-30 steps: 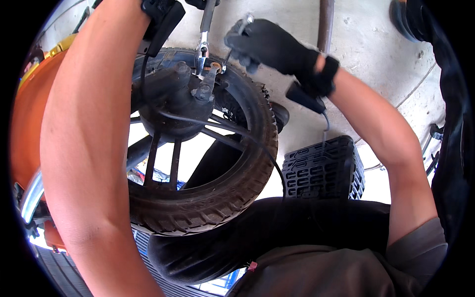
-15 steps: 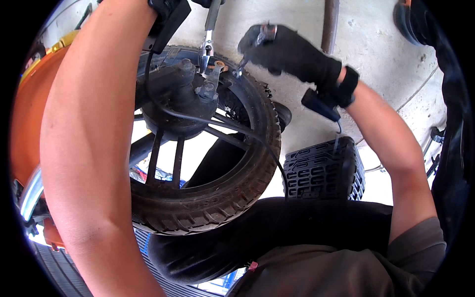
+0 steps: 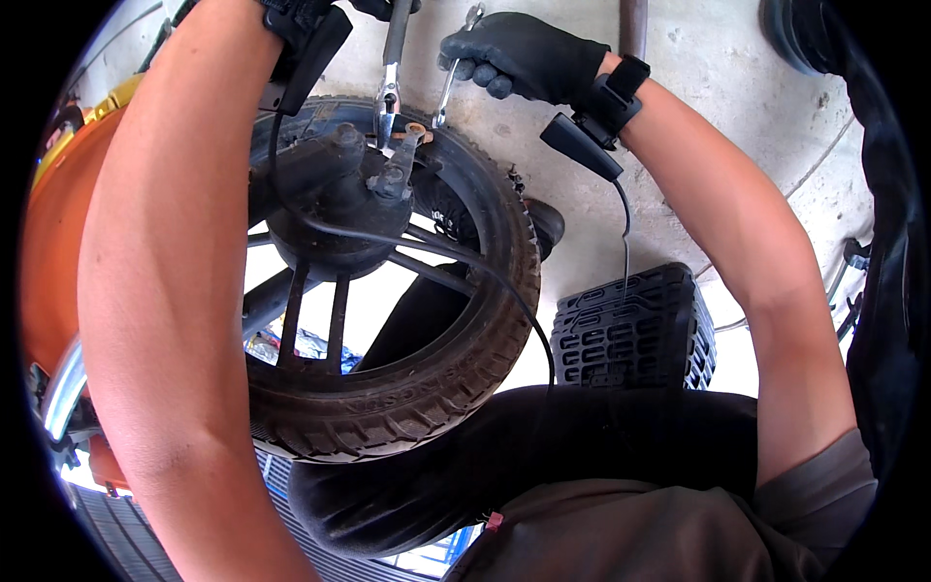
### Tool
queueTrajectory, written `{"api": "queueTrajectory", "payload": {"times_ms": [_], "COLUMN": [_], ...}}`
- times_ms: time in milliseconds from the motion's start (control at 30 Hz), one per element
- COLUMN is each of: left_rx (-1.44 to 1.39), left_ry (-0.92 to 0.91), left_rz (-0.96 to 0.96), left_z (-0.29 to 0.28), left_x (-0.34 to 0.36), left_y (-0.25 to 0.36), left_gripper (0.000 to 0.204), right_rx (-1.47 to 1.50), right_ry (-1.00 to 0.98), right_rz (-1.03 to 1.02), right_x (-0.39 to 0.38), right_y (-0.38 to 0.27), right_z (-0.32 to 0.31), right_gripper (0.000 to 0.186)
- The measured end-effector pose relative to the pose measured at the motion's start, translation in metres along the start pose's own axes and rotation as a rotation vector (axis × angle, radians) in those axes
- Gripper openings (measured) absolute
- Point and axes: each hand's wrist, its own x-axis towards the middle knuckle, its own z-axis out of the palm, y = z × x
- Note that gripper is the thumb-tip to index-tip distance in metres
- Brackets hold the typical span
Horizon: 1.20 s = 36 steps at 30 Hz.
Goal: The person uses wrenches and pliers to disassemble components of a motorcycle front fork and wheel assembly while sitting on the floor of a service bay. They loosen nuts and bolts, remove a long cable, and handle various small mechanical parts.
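A black spoked wheel with a treaded tyre [image 3: 465,388] lies in front of me around a dark hub [image 3: 325,223] with a bracket and bolt. At the top edge, my left hand [image 3: 383,8], gloved and partly cut off, is closed on a grey-handled metal tool [image 3: 395,44], whose chrome end reaches down to the hub beside a copper-coloured ring [image 3: 415,132]. My right hand [image 3: 514,58], in a black glove, grips a silver wrench [image 3: 446,92] upright just right of that tool, its lower end near the rim.
An orange body panel [image 3: 58,262] is at left. A black treaded block [image 3: 630,335] sits right of the wheel, on a concrete floor [image 3: 708,116] with a pipe [image 3: 632,24] and cables. A person's dark shoe [image 3: 790,34] and trouser leg are at top right.
My right hand dipped rightward half a second ago, and is now higher and further left, with the wrench more upright. My left forearm has shifted slightly left.
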Motion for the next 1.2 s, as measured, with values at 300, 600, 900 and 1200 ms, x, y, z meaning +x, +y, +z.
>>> {"api": "queueTrajectory", "payload": {"times_ms": [300,600,900,1200], "left_rx": [0.511,0.797,0.138,0.695], "left_ry": [-0.247,-0.348,-0.014,-0.123], "left_rz": [0.237,0.475,0.031,0.272], "left_z": [-0.007,-0.005,-0.003,-0.010], "left_x": [0.006,0.006,0.002,0.009], "left_y": [0.002,0.006,0.000,0.002], "left_gripper": [0.003,0.009,0.014,0.011], "right_rx": [-0.024,-0.132,-0.365,-0.426], "right_ry": [-0.121,-0.251,-0.203,0.141], "right_rz": [-0.006,-0.093,-0.123,-0.566], "right_x": [0.016,0.027,0.034,-0.060], "right_y": [0.002,0.005,-0.005,-0.012], "right_z": [0.006,-0.004,0.007,0.084], "right_gripper": [0.026,0.018,0.033,0.020]}}
